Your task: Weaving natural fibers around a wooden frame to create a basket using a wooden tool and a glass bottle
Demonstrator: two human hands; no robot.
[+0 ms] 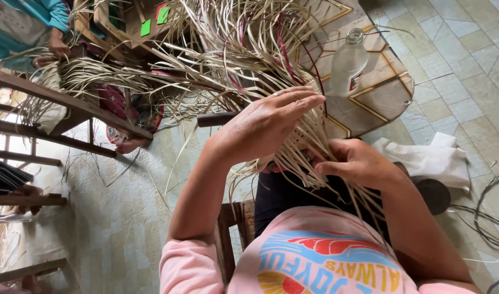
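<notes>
Left hand (263, 122): lying flat on the bundle of pale dried leaf strips (244, 49), fingers extended and together. Right hand (354, 162): pinching strips low at the lap, fingers clamped. Bundle is fanning over the low table (380, 92) beside a clear glass bottle (347, 64).

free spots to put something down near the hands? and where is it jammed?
Free: bare tabletop right of the clear bottle, up to the table edge; tiled floor beyond that edge, above the white cloth. Crowded: straw strips cover the table's left half and fill the space around the left hand and right hand.
</notes>
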